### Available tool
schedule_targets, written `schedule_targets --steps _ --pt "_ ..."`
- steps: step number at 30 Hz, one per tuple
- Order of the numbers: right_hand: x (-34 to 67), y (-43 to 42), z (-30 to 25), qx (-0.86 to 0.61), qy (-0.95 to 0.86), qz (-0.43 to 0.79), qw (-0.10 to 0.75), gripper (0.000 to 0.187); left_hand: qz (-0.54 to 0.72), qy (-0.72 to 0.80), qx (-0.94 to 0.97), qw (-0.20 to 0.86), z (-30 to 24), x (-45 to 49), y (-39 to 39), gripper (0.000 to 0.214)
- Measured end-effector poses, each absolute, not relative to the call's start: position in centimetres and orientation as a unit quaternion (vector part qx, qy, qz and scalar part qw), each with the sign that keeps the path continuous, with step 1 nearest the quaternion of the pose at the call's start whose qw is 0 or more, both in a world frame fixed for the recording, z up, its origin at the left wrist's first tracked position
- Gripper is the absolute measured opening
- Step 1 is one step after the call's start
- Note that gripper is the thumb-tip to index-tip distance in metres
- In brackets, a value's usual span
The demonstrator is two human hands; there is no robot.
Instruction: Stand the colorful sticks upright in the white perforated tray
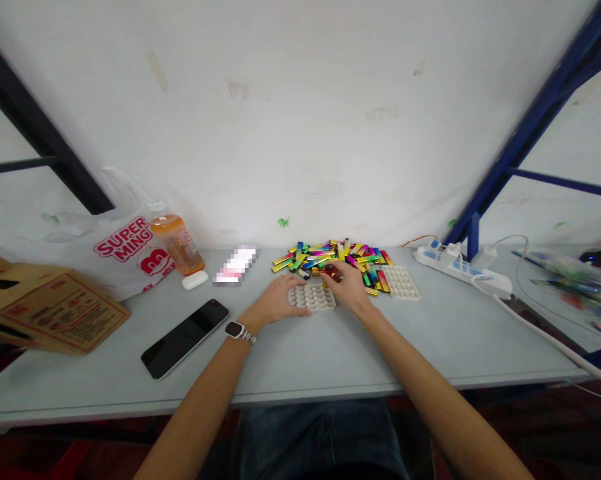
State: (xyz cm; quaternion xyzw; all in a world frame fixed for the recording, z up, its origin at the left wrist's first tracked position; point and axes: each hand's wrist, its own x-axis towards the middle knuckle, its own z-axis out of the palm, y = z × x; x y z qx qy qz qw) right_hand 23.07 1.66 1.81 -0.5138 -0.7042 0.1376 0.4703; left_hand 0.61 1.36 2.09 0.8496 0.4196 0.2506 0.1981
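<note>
Tray (319, 297), pale, dimpled and rectangular, is clasped at its left end between thumb and fingers of the left hand (276, 299). Whether anything is pinched by the right hand (348, 283), bent over the tray's far right corner, cannot be told. The tray's visible pockets look unfilled, so little seems done; glossy, slender, rainbow-metallic sticks (325, 253) are left heaped just behind, beside a second dimpled tray (403, 283), on the smooth grey table (300, 367).
</note>
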Motion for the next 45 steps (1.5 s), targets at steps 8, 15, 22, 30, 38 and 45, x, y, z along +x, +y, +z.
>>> schedule_targets --steps 8,15,22,30,38,45 --pt "23.1 1.7 1.8 -0.505 -0.701 0.142 0.482 0.033 0.265 0.416 0.847 0.201 1.7 0.4 1.6 0.069" --pt "23.3 2.0 2.0 -0.491 -0.730 0.138 0.455 0.030 0.257 0.423 0.845 0.202 1.9 0.5 1.5 0.069" --pt "23.5 2.0 1.9 -0.517 -0.731 0.146 0.421 0.033 0.257 0.420 0.848 0.195 1.7 0.4 1.6 0.070" --pt "23.9 2.0 2.1 -0.527 -0.737 0.137 0.401 0.036 0.249 0.426 0.849 0.189 1.4 0.4 1.7 0.072" --pt "23.7 1.5 2.5 -0.535 -0.735 0.103 0.403 0.045 0.352 0.497 0.783 0.128 2.1 0.4 2.9 0.017" --pt "22.4 1.3 4.0 -0.515 -0.719 0.027 0.465 0.028 0.268 0.566 0.779 0.025 2.4 1.3 4.9 0.023"
